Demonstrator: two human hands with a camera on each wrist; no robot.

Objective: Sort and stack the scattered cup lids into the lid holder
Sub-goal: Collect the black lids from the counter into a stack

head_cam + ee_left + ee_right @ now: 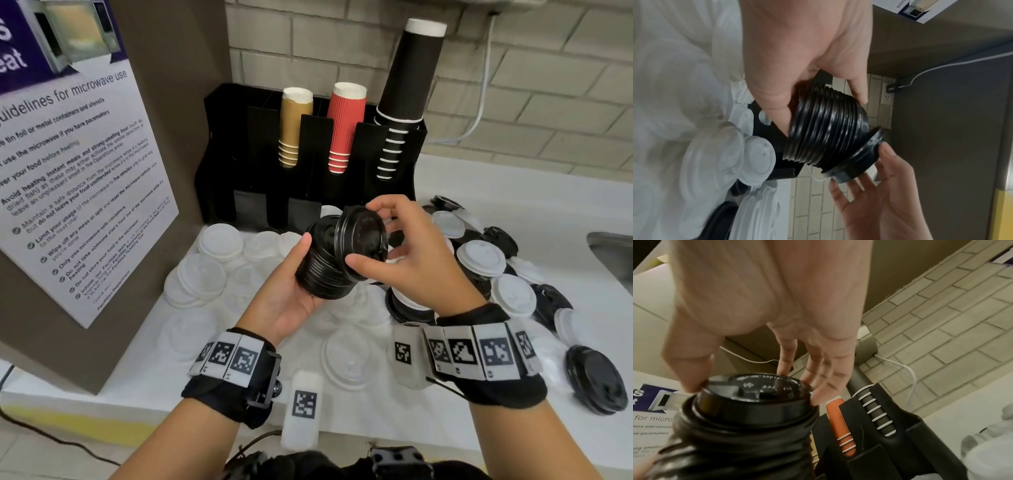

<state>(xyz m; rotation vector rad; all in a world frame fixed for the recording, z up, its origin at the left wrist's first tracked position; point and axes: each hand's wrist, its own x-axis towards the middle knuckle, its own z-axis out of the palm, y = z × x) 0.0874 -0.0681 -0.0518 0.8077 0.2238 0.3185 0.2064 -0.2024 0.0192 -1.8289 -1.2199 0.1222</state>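
Sorting stands at an early stage. Left hand (291, 291) grips a stack of black lids (322, 270) held above the table (513, 192); right hand (411, 260) pinches one black lid (361, 240) tilted against the stack's top end. Lid holder (239, 144) at twelve o'clock shows cups only; no lids visibly deposited. White lids (219, 241) at nine o'clock and mixed lids (481, 257) at three o'clock lie unsorted.
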